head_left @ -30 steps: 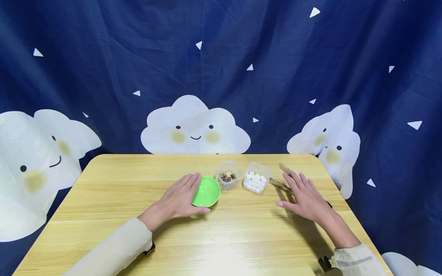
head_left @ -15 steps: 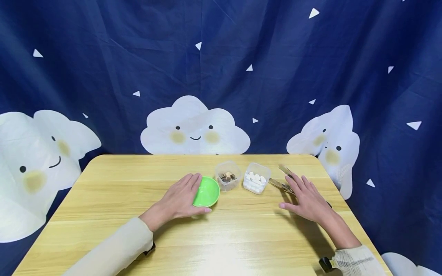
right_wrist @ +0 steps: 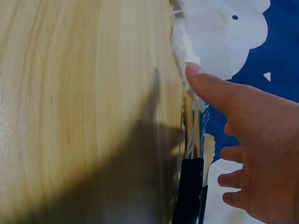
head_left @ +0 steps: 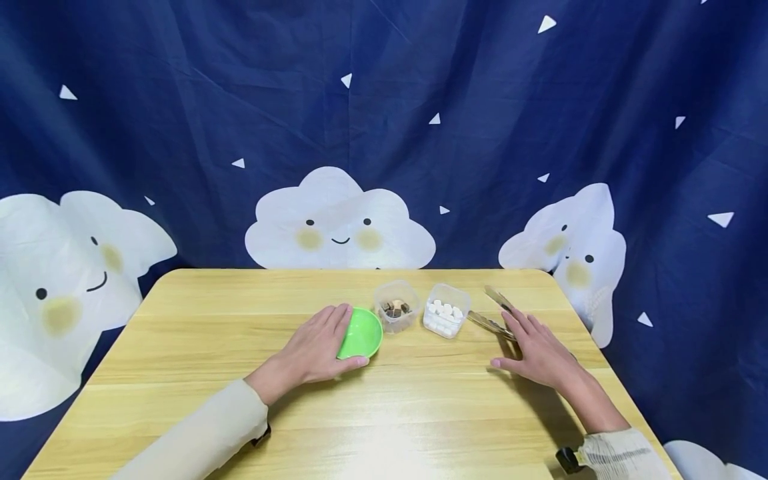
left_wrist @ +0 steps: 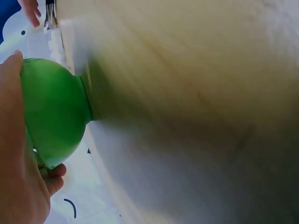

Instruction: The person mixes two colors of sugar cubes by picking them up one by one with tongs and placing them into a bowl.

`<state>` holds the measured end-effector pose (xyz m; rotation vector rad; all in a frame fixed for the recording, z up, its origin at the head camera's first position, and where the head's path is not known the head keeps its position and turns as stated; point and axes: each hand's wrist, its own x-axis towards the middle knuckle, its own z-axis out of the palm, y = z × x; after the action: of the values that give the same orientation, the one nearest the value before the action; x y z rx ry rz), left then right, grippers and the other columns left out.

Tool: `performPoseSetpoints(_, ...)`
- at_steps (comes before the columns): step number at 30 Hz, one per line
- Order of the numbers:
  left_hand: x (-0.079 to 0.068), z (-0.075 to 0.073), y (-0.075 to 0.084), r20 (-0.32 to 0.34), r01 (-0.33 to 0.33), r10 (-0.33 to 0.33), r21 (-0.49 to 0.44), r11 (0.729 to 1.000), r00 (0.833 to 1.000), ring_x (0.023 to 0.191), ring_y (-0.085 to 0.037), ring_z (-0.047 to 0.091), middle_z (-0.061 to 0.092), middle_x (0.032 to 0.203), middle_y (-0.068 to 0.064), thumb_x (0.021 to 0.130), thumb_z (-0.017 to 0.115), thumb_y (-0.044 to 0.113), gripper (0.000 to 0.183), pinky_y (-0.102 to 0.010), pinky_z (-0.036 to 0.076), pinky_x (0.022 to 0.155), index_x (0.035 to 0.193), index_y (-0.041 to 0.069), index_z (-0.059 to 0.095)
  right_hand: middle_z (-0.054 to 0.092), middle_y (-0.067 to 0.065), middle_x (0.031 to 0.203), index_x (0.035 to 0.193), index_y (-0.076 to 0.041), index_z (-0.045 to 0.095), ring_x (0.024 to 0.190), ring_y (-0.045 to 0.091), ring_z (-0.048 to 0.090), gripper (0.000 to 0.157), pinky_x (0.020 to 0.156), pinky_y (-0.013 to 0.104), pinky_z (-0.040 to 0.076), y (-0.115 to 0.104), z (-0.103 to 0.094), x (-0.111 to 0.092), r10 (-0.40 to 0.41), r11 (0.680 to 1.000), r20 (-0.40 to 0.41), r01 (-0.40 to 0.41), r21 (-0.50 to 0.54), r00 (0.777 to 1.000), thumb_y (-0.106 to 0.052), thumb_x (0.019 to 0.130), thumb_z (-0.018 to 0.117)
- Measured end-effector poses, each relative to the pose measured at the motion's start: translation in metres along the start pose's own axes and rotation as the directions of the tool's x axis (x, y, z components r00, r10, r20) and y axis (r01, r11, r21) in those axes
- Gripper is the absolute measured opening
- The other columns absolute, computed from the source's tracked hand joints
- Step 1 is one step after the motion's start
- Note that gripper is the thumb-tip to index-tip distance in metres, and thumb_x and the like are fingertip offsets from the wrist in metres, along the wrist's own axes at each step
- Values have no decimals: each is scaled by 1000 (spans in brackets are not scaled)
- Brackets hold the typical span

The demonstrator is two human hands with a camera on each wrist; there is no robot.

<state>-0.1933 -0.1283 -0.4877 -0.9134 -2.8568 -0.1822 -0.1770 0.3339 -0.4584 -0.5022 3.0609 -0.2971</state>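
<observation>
My left hand holds a green bowl from its left side, thumb along the near rim and fingers round the far side. The left wrist view shows the round outside of the bowl with its foot at the tabletop. Over a pair of metal tongs hovers my right hand, fingers spread and thumb pointing left. The tongs' black handles show in the right wrist view, beside the hand and outside its grasp. The hand partly hides the tongs in the head view.
Right of the bowl stands a clear plastic tub with brown and tan cubes. Beside it is another clear tub holding white pieces. All rest on a wooden table, backed by a blue curtain with clouds.
My right hand has shifted slightly right and toward me, uncovering more of the tongs. My left thumb has edged right along the bowl's near rim. The bowl and tubs stay in place.
</observation>
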Motion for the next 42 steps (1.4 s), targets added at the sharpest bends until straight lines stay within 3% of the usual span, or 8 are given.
performPoseSetpoints(5, 0, 1, 0, -19, -4, 4, -8, 1000, 1000, 141, -37, 48, 46, 156, -23, 92, 45, 81, 109, -49, 42, 120, 156, -7, 37, 33, 34, 163, 158, 5, 34, 146, 57, 36, 106, 115, 68, 38, 2, 2, 0, -8, 1000, 23, 8, 9, 1000, -61, 86, 75)
performPoseSetpoints(11, 1, 2, 0, -19, -11, 12, 12, 1000, 1000, 139, -37, 49, 48, 154, -23, 92, 44, 81, 109, -48, 43, 119, 155, -8, 39, 32, 36, 162, 157, 9, 33, 146, 58, 34, 102, 114, 68, 38, 6, 3, 0, 15, 1000, 64, -16, 18, 998, -52, 88, 78)
performPoseSetpoints(21, 2, 4, -3, -55, -25, 29, 64, 998, 998, 134, -35, 53, 53, 148, -22, 92, 44, 81, 108, -46, 45, 117, 153, -8, 42, 46, 38, 149, 151, 12, 36, 133, 59, 48, 97, 106, 67, 45, 25, 5, -2, 67, 995, 22, -65, -75, 998, -43, 86, 82)
performPoseSetpoints(28, 2, 4, -3, -67, -31, 35, 63, 998, 997, 133, -35, 53, 54, 146, -22, 91, 45, 82, 109, -46, 45, 117, 153, -8, 42, 44, 42, 148, 153, 14, 30, 130, 60, 50, 110, 101, 67, 48, 34, 7, 1, 112, 994, 69, -110, -20, 991, -54, 84, 81)
performPoseSetpoints(34, 3, 6, -2, -47, -16, 18, 45, 999, 999, 135, -35, 52, 52, 148, -22, 91, 43, 83, 111, -46, 44, 118, 155, -7, 40, 39, 49, 145, 156, 15, 22, 131, 67, 41, 123, 99, 71, 45, 38, 5, 3, 193, 978, 147, -203, 52, 970, -65, 81, 78)
performPoseSetpoints(42, 4, 5, -1, -26, -3, 4, 45, 999, 1000, 138, -36, 50, 50, 151, -22, 91, 40, 84, 111, -48, 42, 120, 156, -6, 39, 53, 41, 123, 141, 17, 44, 109, 54, 55, 119, 85, 61, 50, 51, 12, 6, 211, 973, 61, -215, 87, 976, -68, 70, 85)
